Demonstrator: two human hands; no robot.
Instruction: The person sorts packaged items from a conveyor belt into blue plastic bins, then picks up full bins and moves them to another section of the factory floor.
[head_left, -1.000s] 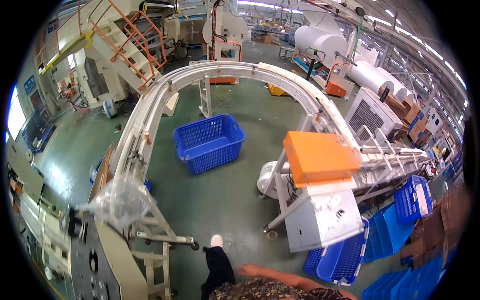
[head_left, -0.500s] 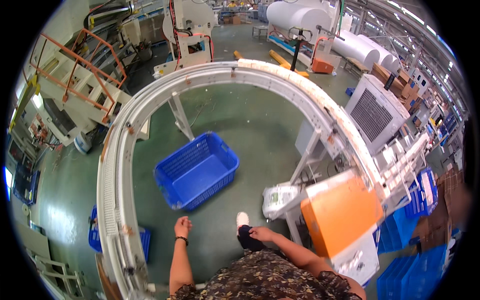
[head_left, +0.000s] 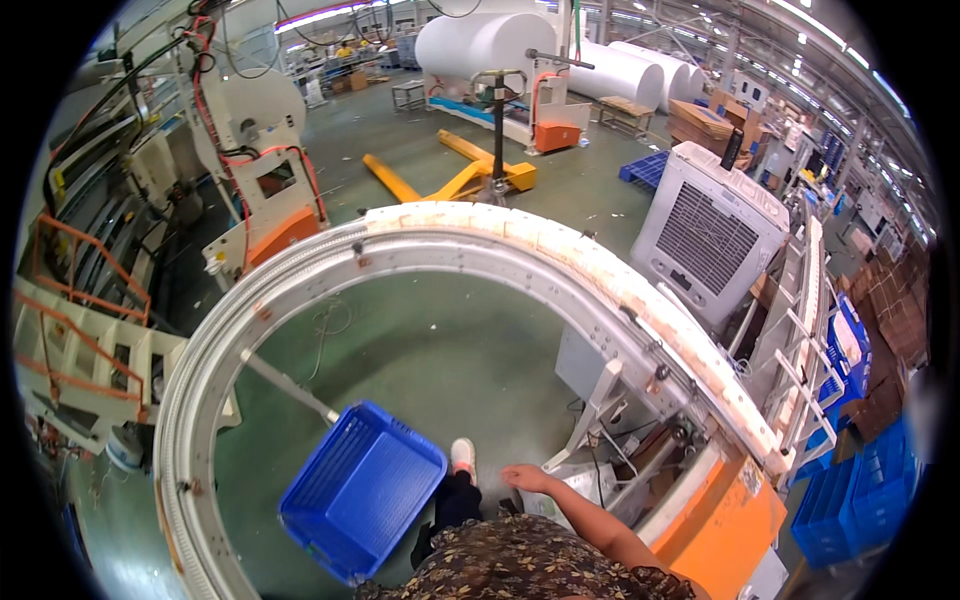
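Note:
My right hand (head_left: 527,478) hangs in front of my body with its fingers stretched out and nothing in it. The lower part of the curved conveyor's leg frame and a whitish bag (head_left: 545,503) are nearest to it. My left hand is out of view. To the left of my feet a blue plastic basket (head_left: 365,500) rests on the green floor, its bare bottom showing. Around me bends the curved conveyor (head_left: 300,272), carrying a row of whitish packs (head_left: 505,226) along its far and right stretch.
An orange box-shaped cover (head_left: 715,520) sits at the conveyor's right end. Beyond the curve stand a yellow pallet truck (head_left: 470,180), large white rolls (head_left: 485,45) and a grey-white air cooler (head_left: 705,235). Blue crates (head_left: 855,490) are stacked at far right; orange-railed steps (head_left: 90,350) stand left.
My view has shifted forward and turned right. The basket now lies close beside my legs at the left. My left hand has left the view; my right hand remains empty.

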